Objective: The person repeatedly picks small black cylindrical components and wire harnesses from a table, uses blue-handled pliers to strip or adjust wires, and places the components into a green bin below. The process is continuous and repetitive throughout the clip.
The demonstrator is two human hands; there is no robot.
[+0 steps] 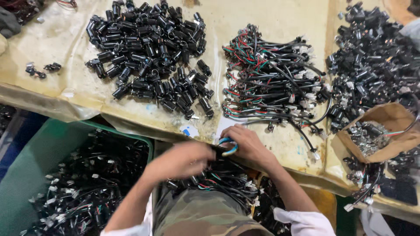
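A green bin [26,175] is holding a tangle of wired connectors. The blurred left hand [181,159], grip unclear, and right hand [247,144] are grasping a looped wire harness [228,147] at the table edge. Farther off, glossy black cylindrical sockets [148,52], uncountable, are lying heaped.

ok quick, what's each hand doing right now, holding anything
Left hand: motion-blurred, at the black wire harness bundle on the lap; grip cannot be told.
Right hand: closed on the same bundle.
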